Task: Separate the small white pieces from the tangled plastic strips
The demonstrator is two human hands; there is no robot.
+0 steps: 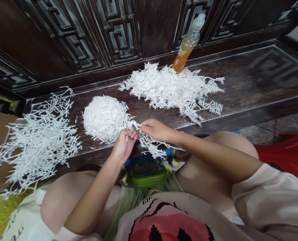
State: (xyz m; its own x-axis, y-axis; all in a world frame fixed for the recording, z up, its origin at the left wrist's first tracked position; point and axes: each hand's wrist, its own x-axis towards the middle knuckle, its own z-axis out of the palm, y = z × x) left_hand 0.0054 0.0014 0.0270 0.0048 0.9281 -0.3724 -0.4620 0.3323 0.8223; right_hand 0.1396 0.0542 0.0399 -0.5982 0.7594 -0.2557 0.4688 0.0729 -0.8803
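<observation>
Both hands meet in front of the dark wooden bench [241, 80], at its near edge. My right hand [157, 130] pinches a white branched plastic piece [152, 147], whose twigs hang below the fingers. Close beside it, my left hand [126, 140] has its fingers curled against the same piece. A round heap of small white bits [106, 118] lies just behind my left hand. Farther back spreads a larger pile of white branched pieces [169, 87]. Another loose pile of bare white branches [43, 140] sits at the far left.
A bottle of orange drink [185, 50] stands behind the larger pile, against the carved wooden panel [154, 30]. A green and blue object [149, 179] is between my legs. At right is a red object [287, 157]; brown cardboard [0, 130] lies at left.
</observation>
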